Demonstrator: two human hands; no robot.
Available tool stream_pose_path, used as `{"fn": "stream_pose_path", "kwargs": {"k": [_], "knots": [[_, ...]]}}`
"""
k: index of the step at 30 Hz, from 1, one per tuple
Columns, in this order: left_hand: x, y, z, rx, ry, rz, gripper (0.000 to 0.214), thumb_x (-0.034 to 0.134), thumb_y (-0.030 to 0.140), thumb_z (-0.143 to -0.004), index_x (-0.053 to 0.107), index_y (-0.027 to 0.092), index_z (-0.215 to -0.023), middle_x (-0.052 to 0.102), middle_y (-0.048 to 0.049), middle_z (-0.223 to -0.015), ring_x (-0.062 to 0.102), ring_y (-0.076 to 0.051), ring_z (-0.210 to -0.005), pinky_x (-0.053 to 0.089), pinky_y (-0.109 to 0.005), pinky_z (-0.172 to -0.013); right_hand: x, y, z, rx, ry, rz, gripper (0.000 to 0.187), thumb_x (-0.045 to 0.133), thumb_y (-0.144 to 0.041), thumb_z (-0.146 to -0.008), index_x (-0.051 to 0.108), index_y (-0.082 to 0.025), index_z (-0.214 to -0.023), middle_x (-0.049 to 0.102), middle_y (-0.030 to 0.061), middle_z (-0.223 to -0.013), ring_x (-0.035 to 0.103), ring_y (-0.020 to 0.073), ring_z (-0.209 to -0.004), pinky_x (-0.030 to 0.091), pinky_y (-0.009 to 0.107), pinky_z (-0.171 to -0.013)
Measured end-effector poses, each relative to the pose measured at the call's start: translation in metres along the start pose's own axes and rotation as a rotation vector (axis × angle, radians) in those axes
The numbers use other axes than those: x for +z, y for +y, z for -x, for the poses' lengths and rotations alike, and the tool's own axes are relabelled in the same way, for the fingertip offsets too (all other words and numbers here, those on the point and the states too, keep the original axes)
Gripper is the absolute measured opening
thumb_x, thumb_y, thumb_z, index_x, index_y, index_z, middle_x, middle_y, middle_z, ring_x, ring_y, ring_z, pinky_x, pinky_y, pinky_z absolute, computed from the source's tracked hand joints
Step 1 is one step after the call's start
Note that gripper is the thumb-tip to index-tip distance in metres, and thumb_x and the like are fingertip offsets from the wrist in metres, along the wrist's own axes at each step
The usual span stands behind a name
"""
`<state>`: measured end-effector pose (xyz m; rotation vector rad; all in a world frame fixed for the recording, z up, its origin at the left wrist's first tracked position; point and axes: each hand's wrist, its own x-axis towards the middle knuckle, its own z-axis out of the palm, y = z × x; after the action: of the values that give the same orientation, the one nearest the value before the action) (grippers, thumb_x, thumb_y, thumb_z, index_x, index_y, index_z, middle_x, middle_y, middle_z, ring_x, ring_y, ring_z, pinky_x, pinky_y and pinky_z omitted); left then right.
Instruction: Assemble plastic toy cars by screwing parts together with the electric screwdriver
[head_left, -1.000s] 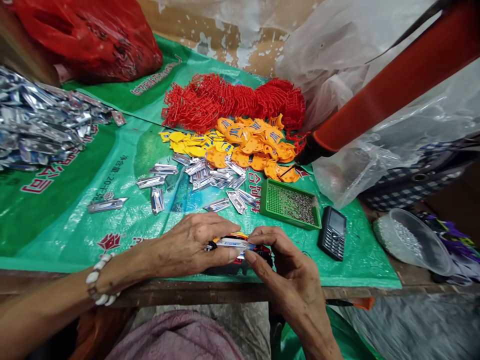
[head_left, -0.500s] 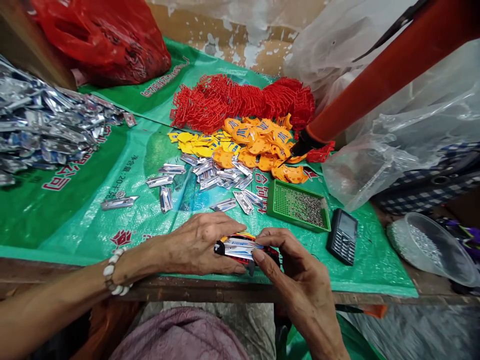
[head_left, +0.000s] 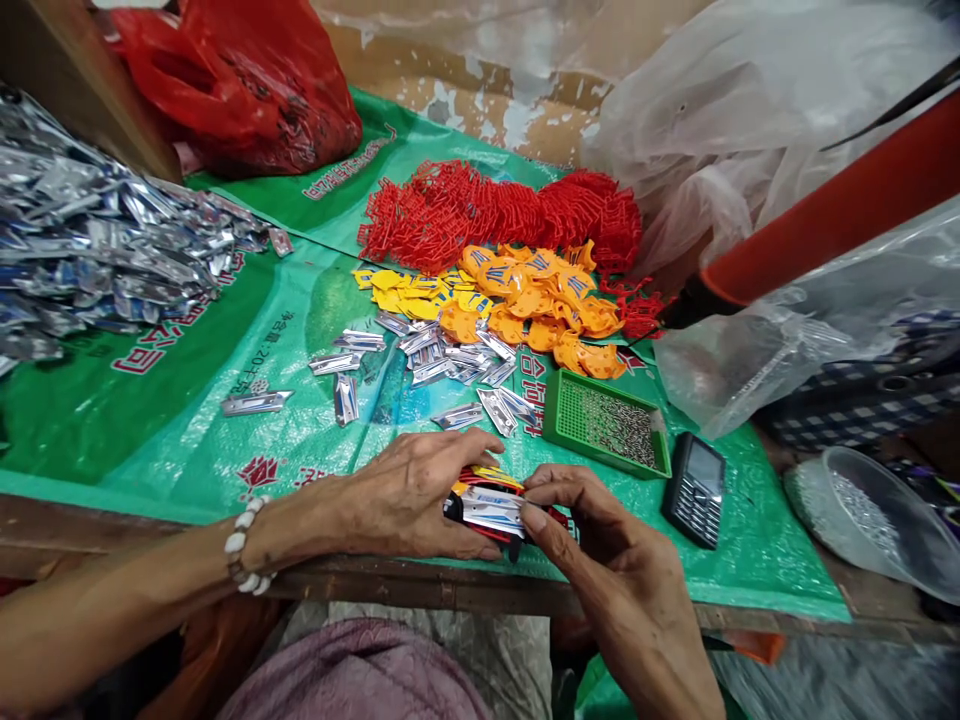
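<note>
Low at the table's front edge, my left hand (head_left: 409, 495) is wrapped around the left end of a small toy assembly (head_left: 491, 475) in black, red and yellow. A silver panel with blue markings (head_left: 491, 510) lies along its near side. My right hand (head_left: 622, 560) pinches the right end of that panel between thumb and fingers. The fingers hide much of the assembly's right end. Beyond my hands lie loose silver panels (head_left: 431, 355), a few yellow parts (head_left: 416, 295) and a heap of orange parts (head_left: 544, 290).
Red plastic parts (head_left: 487, 215) are stacked at the back. Right of my hands are a green basket of small screws (head_left: 607, 425), a keypad phone (head_left: 695, 490) and a clear tub (head_left: 877, 515). Silver parts (head_left: 112, 245) are piled at left. An orange-red tool (head_left: 840, 210) hangs at upper right.
The view has shifted a little, so the scene sits further right and lower. The assembly shows more of its yellow top, and my left fingers have spread slightly. Both hands keep their hold.
</note>
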<state>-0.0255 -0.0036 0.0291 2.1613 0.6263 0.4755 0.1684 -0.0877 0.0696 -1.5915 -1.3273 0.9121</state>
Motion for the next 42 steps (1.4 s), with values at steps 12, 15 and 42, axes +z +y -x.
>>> {"fn": "stream_pose_path", "kwargs": {"k": [12,15,42], "knots": [[-0.003,0.012,-0.001,0.159,0.044,-0.095,0.044,0.069,0.048,-0.086,0.059,0.013,-0.111,0.068,-0.0102,-0.099,0.064,-0.024,-0.094,0.048,-0.034,-0.085,-0.003,0.002,0.006,0.02,-0.029,0.008,0.016,0.068,-0.038,-0.085,0.068,-0.024,-0.077,0.064,0.0016,-0.09,0.065,0.0138,-0.088,0.052,0.021,-0.076],[-0.006,0.017,0.0,0.143,0.035,-0.124,0.031,0.063,0.039,-0.092,0.06,0.013,-0.109,0.068,-0.0109,-0.099,0.064,-0.024,-0.097,0.048,-0.035,-0.09,-0.001,0.0,0.005,0.007,-0.015,0.008,0.017,0.068,-0.037,-0.084,0.068,-0.023,-0.075,0.064,0.0017,-0.088,0.065,0.0127,-0.084,0.051,0.019,-0.07],[-0.009,0.02,-0.003,0.058,-0.099,-0.101,0.043,0.076,0.035,-0.082,0.062,0.013,-0.116,0.067,-0.01,-0.107,0.064,-0.025,-0.101,0.049,-0.035,-0.09,-0.009,0.003,0.01,-0.43,-0.11,0.509,0.004,0.059,-0.022,-0.092,0.058,-0.024,-0.095,0.06,-0.0002,-0.095,0.058,0.0114,-0.093,0.046,0.022,-0.079]]}}
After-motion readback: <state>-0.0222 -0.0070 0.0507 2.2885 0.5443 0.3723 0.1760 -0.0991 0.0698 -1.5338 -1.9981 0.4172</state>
